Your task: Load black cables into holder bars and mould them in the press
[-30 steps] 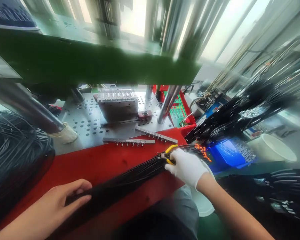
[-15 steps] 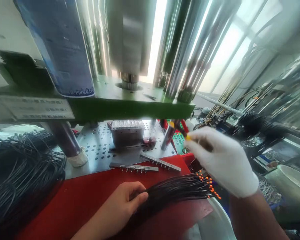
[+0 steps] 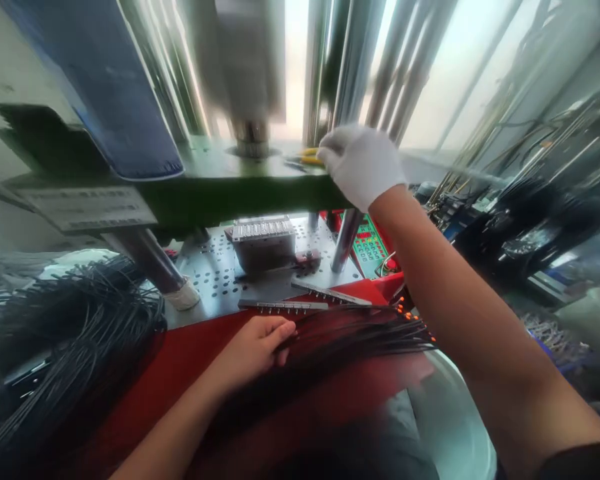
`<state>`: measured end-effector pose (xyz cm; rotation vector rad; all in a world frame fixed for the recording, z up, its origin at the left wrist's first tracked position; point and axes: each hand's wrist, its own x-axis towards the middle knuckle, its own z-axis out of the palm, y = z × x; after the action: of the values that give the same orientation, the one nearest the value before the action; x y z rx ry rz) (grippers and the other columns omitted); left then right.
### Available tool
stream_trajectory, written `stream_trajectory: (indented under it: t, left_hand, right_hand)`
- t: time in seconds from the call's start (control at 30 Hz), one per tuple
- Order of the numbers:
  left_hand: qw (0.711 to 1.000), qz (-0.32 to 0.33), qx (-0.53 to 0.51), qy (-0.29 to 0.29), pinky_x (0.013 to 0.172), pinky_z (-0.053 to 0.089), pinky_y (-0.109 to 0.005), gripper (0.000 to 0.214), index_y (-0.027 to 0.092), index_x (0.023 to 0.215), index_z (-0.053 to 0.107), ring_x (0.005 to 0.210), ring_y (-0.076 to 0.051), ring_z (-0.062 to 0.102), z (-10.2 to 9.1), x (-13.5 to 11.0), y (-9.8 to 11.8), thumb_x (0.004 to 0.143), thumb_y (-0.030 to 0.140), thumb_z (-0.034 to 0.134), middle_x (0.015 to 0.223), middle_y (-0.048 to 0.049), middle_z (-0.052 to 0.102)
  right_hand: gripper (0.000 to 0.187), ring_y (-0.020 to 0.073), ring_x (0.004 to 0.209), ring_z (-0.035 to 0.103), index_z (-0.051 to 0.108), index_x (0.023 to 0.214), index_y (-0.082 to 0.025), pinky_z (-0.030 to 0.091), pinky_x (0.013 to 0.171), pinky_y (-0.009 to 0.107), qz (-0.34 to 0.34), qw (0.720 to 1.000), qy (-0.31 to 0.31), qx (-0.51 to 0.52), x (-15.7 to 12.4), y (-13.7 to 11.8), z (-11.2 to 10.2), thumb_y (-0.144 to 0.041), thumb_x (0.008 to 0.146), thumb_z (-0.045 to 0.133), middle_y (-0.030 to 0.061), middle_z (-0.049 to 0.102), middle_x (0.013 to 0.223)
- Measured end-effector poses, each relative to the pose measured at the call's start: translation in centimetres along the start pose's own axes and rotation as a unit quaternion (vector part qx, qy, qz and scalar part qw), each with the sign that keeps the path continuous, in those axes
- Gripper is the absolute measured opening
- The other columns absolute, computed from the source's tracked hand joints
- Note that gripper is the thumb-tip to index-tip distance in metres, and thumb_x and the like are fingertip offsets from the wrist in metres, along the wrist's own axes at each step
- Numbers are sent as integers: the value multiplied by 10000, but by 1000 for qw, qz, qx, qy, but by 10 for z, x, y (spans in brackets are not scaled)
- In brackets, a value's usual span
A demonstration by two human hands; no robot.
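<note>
My bare left hand (image 3: pixel 263 345) is closed, thumb against fingers, on a bundle of black cables (image 3: pixel 350 331) lying on the red table. The cables' far ends carry small orange tips (image 3: pixel 409 311). My right hand (image 3: pixel 363 163), in a white glove, is raised to the green press plate. Its fingers are closed on yellow-handled pliers (image 3: pixel 310 157), whose metal end is blurred and lies at the plate's top. Two narrow metal bars with small pins, one nearer (image 3: pixel 283 306) and one farther (image 3: pixel 330 292), rest beyond my left hand.
A metal mould block (image 3: pixel 264 243) stands on the perforated press bed (image 3: pixel 215 270) between steel columns. A green keypad panel (image 3: pixel 369 241) is at the right. More black cables (image 3: pixel 75 340) pile up at the left. A pale tub (image 3: pixel 473 407) sits below the table's right edge.
My right hand has moved up and left with the pliers, from above the orange tips to the green plate. My left hand stays at the cables. The camera view has shifted slightly.
</note>
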<state>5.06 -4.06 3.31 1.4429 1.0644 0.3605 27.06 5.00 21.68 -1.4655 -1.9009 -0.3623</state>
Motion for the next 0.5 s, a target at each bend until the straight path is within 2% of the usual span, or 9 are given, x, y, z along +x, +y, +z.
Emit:
stream_trajectory:
  t: [0.07, 0.1, 0.13, 0.2, 0.23, 0.27, 0.37, 0.43, 0.5]
  left_hand:
    - [999, -14, -47, 0, 405, 194, -202, 417, 161, 773, 535, 381, -66, 308, -4, -1, 4, 867, 558, 445, 536, 18, 549]
    - [998, -19, -65, 1, 399, 182, -199, 410, 159, 777, 538, 376, -62, 300, -5, -1, 5, 867, 550, 453, 531, 18, 550]
    - [997, -21, -77, -1, 394, 170, -197, 405, 157, 779, 544, 372, -58, 293, -6, -2, 7, 869, 543, 457, 526, 18, 551]
    - [996, -25, -84, -9, 388, 157, -194, 394, 156, 765, 545, 365, -50, 292, -5, -4, 9, 874, 526, 466, 528, 17, 559]
    - [996, -25, -80, -15, 387, 157, -193, 389, 156, 752, 542, 363, -47, 297, -4, -5, 10, 877, 517, 472, 532, 15, 566]
    - [997, -26, -74, -21, 388, 160, -194, 386, 154, 737, 537, 362, -45, 304, -3, -6, 11, 880, 508, 476, 536, 14, 573]
    - [997, -30, -55, -35, 399, 174, -203, 397, 149, 696, 524, 366, -46, 317, 2, -9, 12, 894, 489, 467, 542, 4, 585]
    - [997, -29, -51, -40, 412, 186, -210, 404, 148, 689, 523, 376, -50, 325, 6, -11, 11, 905, 482, 449, 546, -2, 590]
    - [998, -22, -51, -41, 419, 186, -217, 395, 150, 705, 527, 381, -56, 329, 8, -13, 11, 910, 476, 441, 546, -2, 589]
  right_hand:
    - [299, 114, 750, 582, 706, 947, -138, 444, 727, 275, 11, 992, -14, 124, -51, -7, -19, -358, 894, 510, 12, 633, 787]
    - [338, 97, 644, 565, 711, 856, -161, 452, 661, 246, 34, 975, -88, 200, -81, -10, -25, -410, 903, 487, -9, 614, 679]
    - [367, 91, 576, 554, 713, 805, -174, 457, 610, 228, 58, 934, -224, 271, -112, -13, -26, -457, 891, 497, -16, 605, 620]
    - [308, 117, 617, 611, 724, 877, -196, 474, 574, 211, 79, 778, -467, 413, -175, -16, -12, -461, 848, 569, -1, 664, 704]
    - [316, 136, 677, 635, 710, 976, -203, 494, 624, 228, 105, 720, -518, 450, -202, -16, 2, -459, 817, 615, 19, 691, 811]
    - [385, 145, 682, 643, 677, 1066, -194, 503, 628, 241, 150, 679, -519, 496, -225, -15, 18, -474, 810, 617, 43, 696, 887]
    - [516, 181, 746, 659, 573, 1187, -157, 529, 656, 307, 327, 597, -354, 641, -261, -15, 62, -546, 851, 521, 121, 654, 1078]
    - [477, 191, 810, 655, 580, 1167, -155, 520, 763, 340, 365, 600, -226, 675, -261, -16, 75, -521, 867, 522, 118, 655, 1074]
    - [413, 182, 830, 648, 596, 1168, -185, 495, 833, 342, 369, 609, -141, 687, -255, -19, 76, -473, 879, 538, 90, 665, 1053]
